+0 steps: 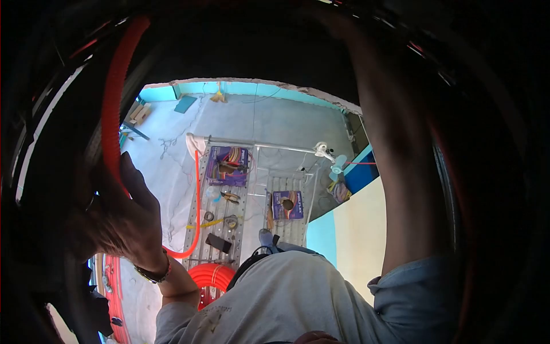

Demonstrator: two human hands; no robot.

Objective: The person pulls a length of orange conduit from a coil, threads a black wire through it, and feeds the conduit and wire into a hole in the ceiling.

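My left hand (126,215), with a bracelet at the wrist, is closed around an orange corrugated conduit (117,86). From the hand the conduit rises into the dark opening at the upper left. Below, a length of orange tube (198,200) curves over the scaffold planks, near a coil of the same orange conduit (212,276). High up at the top of the view, my right hand (332,23) is lost in deep shadow at the end of the raised arm. Its fingers cannot be made out, nor whether they hold anything.
Below me are metal scaffold planks (197,252) bearing two purple wire boxes (228,166), pliers (230,197), tape rolls (231,222) and a dark phone (218,243). A fan (339,164) stands at the right. Dark ceiling edges (258,63) surround my arms.
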